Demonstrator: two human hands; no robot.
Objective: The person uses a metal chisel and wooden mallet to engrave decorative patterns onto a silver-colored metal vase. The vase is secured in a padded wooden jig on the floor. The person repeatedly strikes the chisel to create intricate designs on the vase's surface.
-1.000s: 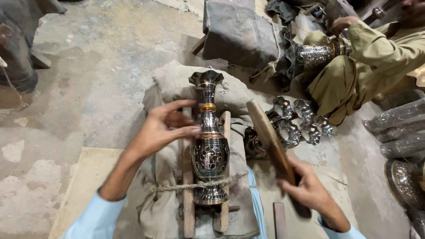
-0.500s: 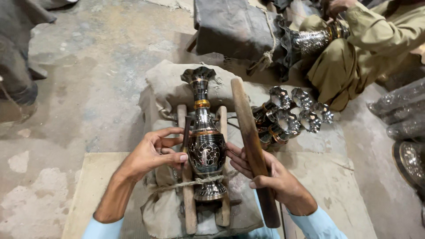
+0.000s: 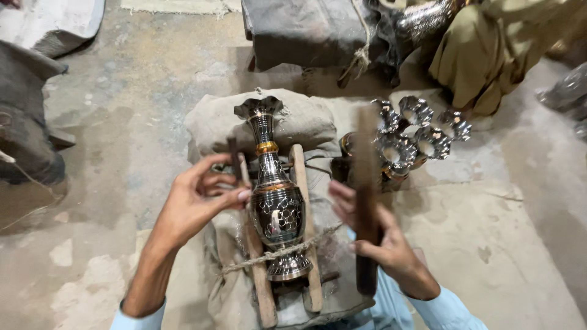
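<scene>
**Engraved vase on the workshop floor**

Rough, stained concrete floor (image 3: pixel 122 110) all around, dusty and patchy, with a stuffed burlap sack cushion (image 3: pixel 211 122) sitting in the middle of it. On top of the sack are two pale wooden slats (image 3: pixel 301 183) tied across with a rough twine rope (image 3: pixel 244 264), and lying in the cradle between them is a tall silver-and-black engraved metal vase (image 3: pixel 278 211) with a fluted mouth and a gold band on its neck. Its mouth points away from the camera, its foot towards it.

Left hand (image 3: pixel 195 201) is at the vase's left side, fingertips touching the belly near the neck, while the fingers pinch a thin dark metal rod (image 3: pixel 234 157), so that grip is closed on the rod. Right hand (image 3: pixel 379 241) is just right of the vase with a firm grip wrapped around a long dark wooden stick (image 3: pixel 365 183), held upright and blurry.

Behind the stick there's a cluster of shiny silver fluted vases (image 3: pixel 416 131) lying on the floor. Further back, another person in olive-tan clothing (image 3: pixel 489 55) sits next to a dark grey sack cushion (image 3: pixel 306 30).
</scene>
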